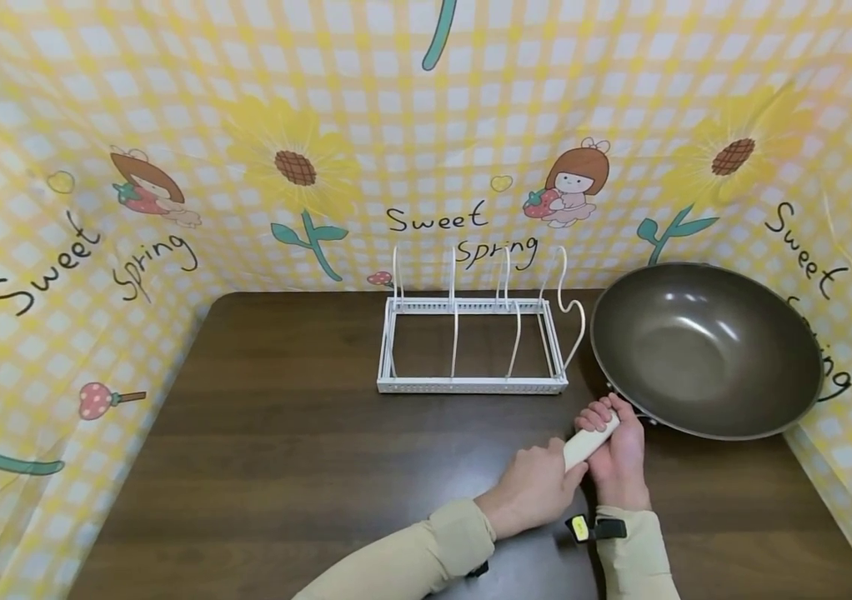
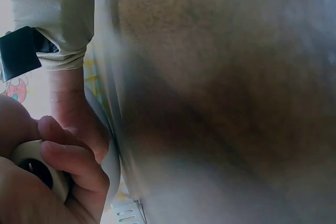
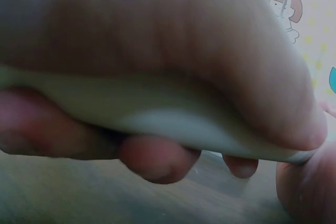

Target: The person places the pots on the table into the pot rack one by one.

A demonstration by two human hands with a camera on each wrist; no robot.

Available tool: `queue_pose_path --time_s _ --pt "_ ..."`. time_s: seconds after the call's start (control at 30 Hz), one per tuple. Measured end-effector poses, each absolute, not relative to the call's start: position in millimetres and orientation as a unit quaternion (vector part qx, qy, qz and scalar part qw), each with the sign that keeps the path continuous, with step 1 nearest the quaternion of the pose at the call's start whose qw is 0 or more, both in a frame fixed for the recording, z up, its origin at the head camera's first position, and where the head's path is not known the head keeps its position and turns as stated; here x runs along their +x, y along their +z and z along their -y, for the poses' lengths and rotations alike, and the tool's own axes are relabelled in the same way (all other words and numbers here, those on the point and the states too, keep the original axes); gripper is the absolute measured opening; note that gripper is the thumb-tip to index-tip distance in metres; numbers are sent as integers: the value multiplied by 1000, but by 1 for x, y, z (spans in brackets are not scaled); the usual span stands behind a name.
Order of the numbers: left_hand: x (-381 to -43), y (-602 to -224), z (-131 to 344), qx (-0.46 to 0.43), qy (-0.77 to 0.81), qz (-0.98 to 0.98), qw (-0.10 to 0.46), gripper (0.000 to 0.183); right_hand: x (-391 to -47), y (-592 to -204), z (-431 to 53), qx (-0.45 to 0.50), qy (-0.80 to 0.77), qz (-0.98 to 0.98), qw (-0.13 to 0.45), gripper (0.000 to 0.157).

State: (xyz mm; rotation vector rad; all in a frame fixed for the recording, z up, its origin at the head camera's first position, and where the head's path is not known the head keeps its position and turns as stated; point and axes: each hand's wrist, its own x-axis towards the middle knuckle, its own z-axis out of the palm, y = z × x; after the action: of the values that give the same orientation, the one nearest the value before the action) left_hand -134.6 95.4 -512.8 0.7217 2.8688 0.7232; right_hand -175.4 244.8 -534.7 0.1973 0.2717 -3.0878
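A large dark wok (image 1: 696, 350) with a cream handle (image 1: 583, 446) is at the right of the head view, its hollow side facing up. My left hand (image 1: 534, 487) grips the handle near its free end. Closer to the pan, my right hand (image 1: 617, 450) has its fingers wrapped round the same handle. In the left wrist view the round handle end (image 2: 39, 169) shows between the curled left fingers. The right wrist view shows the handle (image 3: 173, 124) lying across the right hand's fingers. The wok's underside is hidden.
A white metal rack (image 1: 471, 386) with upright wire dividers stands at the back middle of the brown wooden table (image 1: 283, 450), just left of the wok. Yellow checked cloth (image 1: 426, 125) hangs along the back and both sides.
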Motion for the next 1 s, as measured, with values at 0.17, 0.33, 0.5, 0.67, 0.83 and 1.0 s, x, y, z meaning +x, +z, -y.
queue_pose_path --time_s 0.17,0.33,0.5,0.67,0.83,1.0 --pt "-134 -513 -98 234 238 -942 41 34 -174 -531 -246 50 -995 -88 14 39" --pt "-133 -512 -99 234 247 -940 34 34 -173 -526 -247 41 -995 -93 9 33" --pt "-131 -509 -98 238 254 -937 27 34 -171 -520 -247 29 -995 -93 7 31" --pt "-130 -507 -98 244 259 -934 19 34 -170 -515 -247 17 -994 -107 3 32" --pt "-129 -508 -97 249 261 -933 6 33 -169 -511 -246 21 -993 -117 -1 32" --pt "-130 -507 -96 254 260 -931 -5 33 -170 -508 -246 14 -992 -128 -5 33"
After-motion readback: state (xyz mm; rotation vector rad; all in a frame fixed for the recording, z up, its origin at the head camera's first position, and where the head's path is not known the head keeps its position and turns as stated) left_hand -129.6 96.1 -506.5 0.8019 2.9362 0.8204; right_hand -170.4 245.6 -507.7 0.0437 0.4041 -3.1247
